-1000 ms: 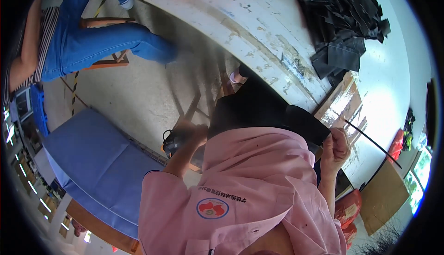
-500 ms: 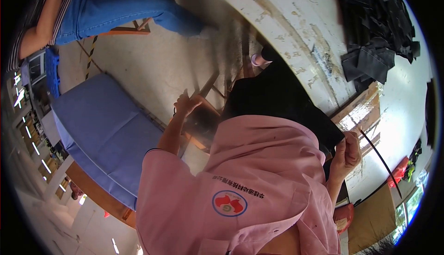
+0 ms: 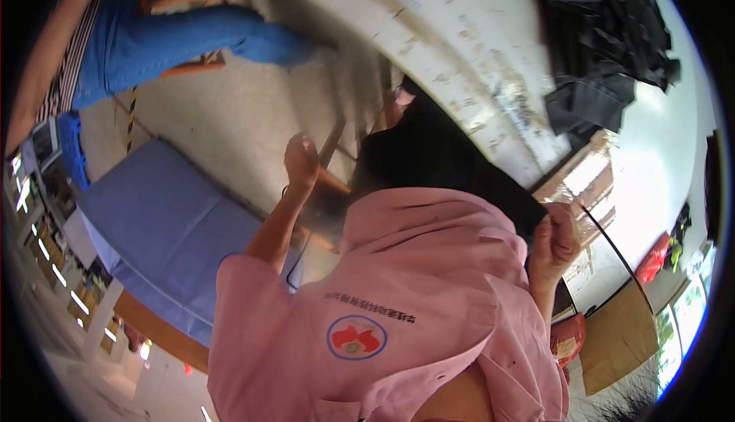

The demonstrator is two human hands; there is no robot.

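I look down on my own pink shirt [image 3: 398,299] and black trousers [image 3: 429,162]. My left hand [image 3: 301,159] is out to the left over the concrete floor, beside a wooden stool [image 3: 331,183]; its fingers are curled and nothing shows in it. My right hand [image 3: 556,235] is at my right side, closed around a thin black rod [image 3: 612,257] that slants down to the right. The rod's far end runs toward a sheet of cardboard [image 3: 620,342].
A worn white table [image 3: 459,55] crosses the top, with a pile of black cloth [image 3: 605,32] on it. Another person in blue trousers [image 3: 191,35] sits at the upper left. A blue padded surface [image 3: 153,223] lies to my left. A red bag [image 3: 568,339] sits at the lower right.
My left hand has come up from low beside a dark object on the floor to the stool's height. My right hand still grips the rod. The view has swung slightly.
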